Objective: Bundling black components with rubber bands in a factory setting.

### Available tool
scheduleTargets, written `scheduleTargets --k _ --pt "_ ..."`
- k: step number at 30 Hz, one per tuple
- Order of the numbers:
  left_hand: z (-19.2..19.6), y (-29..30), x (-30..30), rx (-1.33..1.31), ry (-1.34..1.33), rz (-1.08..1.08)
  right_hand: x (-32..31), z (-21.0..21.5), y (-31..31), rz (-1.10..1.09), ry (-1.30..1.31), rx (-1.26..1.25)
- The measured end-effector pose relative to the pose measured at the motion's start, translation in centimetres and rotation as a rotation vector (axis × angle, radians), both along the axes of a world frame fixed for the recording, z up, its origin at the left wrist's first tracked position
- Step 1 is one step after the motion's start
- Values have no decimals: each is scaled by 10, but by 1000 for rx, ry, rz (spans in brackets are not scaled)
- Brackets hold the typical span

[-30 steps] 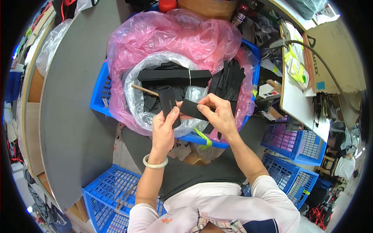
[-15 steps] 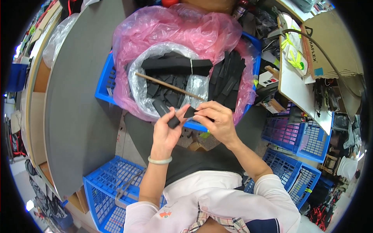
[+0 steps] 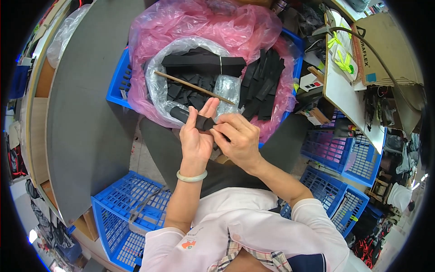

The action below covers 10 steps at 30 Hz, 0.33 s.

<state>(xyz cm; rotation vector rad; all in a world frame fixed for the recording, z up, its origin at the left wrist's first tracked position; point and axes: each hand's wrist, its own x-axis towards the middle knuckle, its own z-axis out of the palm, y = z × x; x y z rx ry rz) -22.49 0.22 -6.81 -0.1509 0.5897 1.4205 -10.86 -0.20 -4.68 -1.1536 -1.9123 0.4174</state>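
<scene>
You've drawn both hands nearer; left hand (image 3: 195, 136) and right hand (image 3: 238, 140) now pinch one black strip (image 3: 192, 118) together.

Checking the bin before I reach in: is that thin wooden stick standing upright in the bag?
No, the wooden stick lies slantwise across the black pieces inside the clear bag.

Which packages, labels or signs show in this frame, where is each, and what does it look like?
Brown cardboard box: upper right, flat-sided, dark print and a small blue sticker.
Small white card with red patch: right of the blue crate, rectangular.
Pink plastic bag: lining the blue plastic crate, crumpled, translucent.
Clear plastic bag: inside the pink one, holding black strips.
</scene>
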Motion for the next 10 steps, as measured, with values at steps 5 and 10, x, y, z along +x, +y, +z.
scheduleTargets --k 5,10 --pt "-5 -5 6 42 124 20 -4 -2 -3 -32 76 -161" --pt "-2 -9 4 114 317 31 -2 -8 4 157 239 -545"
